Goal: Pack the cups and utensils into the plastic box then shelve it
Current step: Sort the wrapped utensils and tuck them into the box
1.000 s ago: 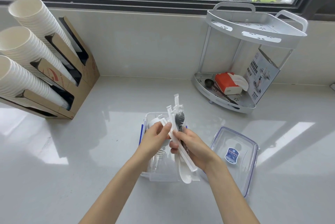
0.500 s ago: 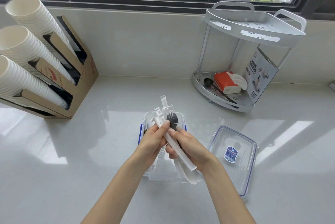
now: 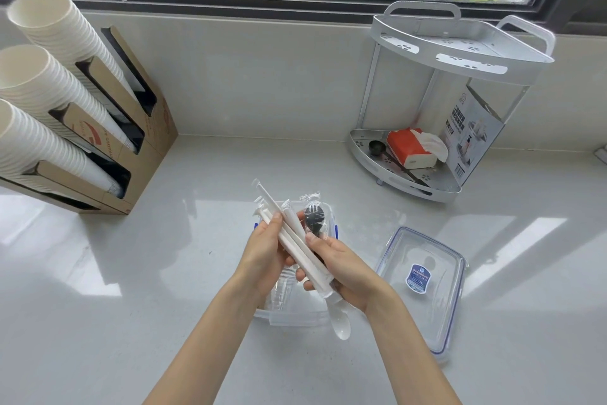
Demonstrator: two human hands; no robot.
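Both hands hold a bundle of wrapped utensils (image 3: 297,240) over the clear plastic box (image 3: 295,314), which stands open on the pale worktop (image 3: 98,289). The left hand (image 3: 266,253) curls its fingers round the upper part of the bundle, and the right hand (image 3: 341,268) grips it from below, thumb beside a black spork (image 3: 313,219) in its wrapper. A white spoon (image 3: 341,326) hangs from the bundle's lower end, past the box's near edge. The hands and bundle hide most of the box's inside; something clear lies in it, but I cannot tell what.

Just right of the box lies its lid (image 3: 423,286), flat, with a blue label. Farther back on the right stands a two-tier corner shelf (image 3: 460,53); its lower tier bears a red-and-white tissue pack (image 3: 410,148), a black scoop (image 3: 376,147) and a printed card (image 3: 469,135). At the left a cardboard holder (image 3: 131,129) carries three slanted stacks of paper cups (image 3: 42,92).
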